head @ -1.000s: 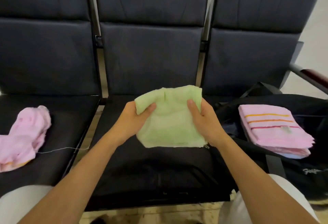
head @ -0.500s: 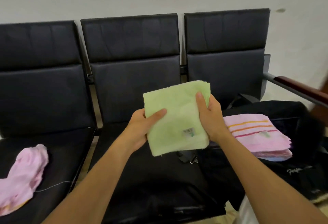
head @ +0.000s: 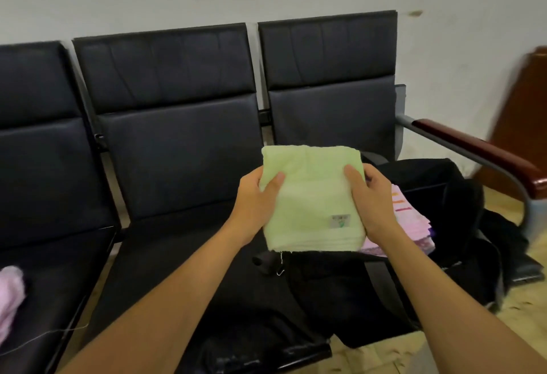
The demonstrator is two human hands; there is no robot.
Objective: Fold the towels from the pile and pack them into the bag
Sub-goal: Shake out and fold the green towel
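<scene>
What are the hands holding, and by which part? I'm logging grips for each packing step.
Both hands, left hand and right hand, hold the folded green towel by its side edges.

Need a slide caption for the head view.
Both hands hold a folded green towel over the black bag.

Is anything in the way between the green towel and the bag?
Nothing visible blocks it. The left hand and right hand hold the folded green towel in the air, just beside the black bag. Folded pink towels already lie in the bag's opening, so the green one would land on top of them.
</scene>
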